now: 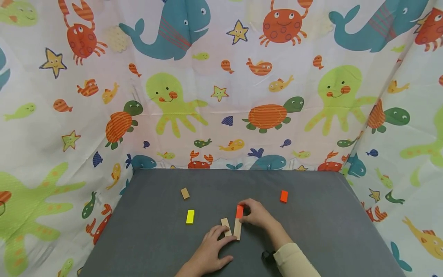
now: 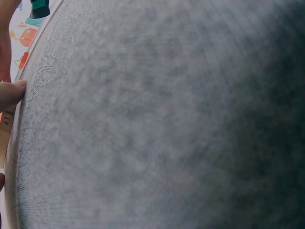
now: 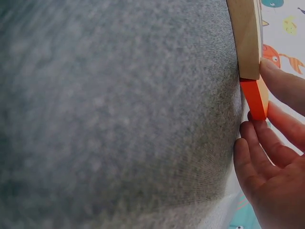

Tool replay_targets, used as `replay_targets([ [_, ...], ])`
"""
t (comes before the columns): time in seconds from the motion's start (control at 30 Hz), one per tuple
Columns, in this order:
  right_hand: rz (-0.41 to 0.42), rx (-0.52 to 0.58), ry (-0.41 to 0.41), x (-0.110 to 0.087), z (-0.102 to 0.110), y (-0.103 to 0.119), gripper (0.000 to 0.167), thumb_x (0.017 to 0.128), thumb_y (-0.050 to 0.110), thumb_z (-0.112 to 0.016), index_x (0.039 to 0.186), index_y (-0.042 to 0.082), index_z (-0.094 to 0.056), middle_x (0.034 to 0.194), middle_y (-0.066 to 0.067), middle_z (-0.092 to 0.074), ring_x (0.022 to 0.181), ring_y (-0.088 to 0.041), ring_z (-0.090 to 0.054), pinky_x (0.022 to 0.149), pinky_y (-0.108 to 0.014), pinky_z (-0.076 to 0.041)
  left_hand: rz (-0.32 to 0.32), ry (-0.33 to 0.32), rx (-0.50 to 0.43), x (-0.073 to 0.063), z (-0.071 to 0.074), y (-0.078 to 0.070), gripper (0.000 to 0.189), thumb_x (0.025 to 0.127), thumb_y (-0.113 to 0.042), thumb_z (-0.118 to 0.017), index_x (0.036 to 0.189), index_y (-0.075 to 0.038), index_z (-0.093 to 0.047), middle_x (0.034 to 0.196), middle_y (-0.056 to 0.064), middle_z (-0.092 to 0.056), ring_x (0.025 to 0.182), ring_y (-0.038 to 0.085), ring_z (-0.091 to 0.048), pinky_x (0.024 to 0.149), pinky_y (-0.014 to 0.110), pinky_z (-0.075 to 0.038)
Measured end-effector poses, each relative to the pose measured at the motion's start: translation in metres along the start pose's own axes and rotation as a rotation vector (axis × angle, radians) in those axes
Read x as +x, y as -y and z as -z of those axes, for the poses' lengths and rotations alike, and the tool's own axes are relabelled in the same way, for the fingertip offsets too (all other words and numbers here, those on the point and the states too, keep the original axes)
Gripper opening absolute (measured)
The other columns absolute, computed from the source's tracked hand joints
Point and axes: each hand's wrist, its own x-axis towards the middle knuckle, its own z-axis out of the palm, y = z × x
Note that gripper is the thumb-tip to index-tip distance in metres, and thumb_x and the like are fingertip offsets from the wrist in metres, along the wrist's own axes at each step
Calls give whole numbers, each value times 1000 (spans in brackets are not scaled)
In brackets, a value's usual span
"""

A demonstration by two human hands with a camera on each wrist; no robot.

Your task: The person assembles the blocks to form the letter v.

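My right hand (image 1: pixel 257 214) pinches an orange-red block (image 1: pixel 240 211), its fingertips at the far end and its thumb near the joint. This block stands end to end with a plain wooden block (image 1: pixel 237 229); in the right wrist view the orange-red block (image 3: pixel 255 99) meets the wooden block's end (image 3: pixel 248 43). A fingertip of my left hand (image 1: pixel 212 252) touches the wooden block's near end. Another left finger rests on a second, slanted wooden block (image 1: pixel 226 226) just to the left. The left wrist view catches only a fingertip (image 2: pixel 13 93) by a wooden block's end (image 2: pixel 6 121).
Farther left on the grey cloth-covered table (image 1: pixel 152 231) lie a yellow block (image 1: pixel 190 217) and a small wooden block (image 1: pixel 185 193). Another orange-red block (image 1: pixel 283 196) lies at the back right. A sea-animal curtain (image 1: pixel 225 84) hangs around the table. Something black (image 1: pixel 267 257) sits by the right sleeve.
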Motion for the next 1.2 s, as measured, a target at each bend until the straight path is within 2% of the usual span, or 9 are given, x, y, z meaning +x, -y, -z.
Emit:
replay_targets([
  [0.4,26,-18,19,-1,2,0,56,79,17,-87,128,1,-66,122,-13,-64,108,-32,-60,95,-54,-50,14,19,-2,2,-2,2,53,92,-58,-66,142,-49,-50,149,-9,-41,136,22,-40,102,61,-42],
  [0.93,44,12,6,0,3,-3,54,84,18,-83,133,4,-64,126,-12,-63,110,-29,-60,96,-52,-50,-5,-3,-15,-1,-1,2,54,91,-54,-69,142,-46,-51,149,-7,-42,136,23,-40,102,61,-42],
  [1.2,29,18,-17,2,5,-2,51,85,17,-81,133,6,-65,125,-9,-64,109,-27,-60,97,-51,-51,8,12,-19,1,-2,2,54,91,-56,-68,141,-47,-51,149,-8,-42,135,22,-39,103,61,-41],
])
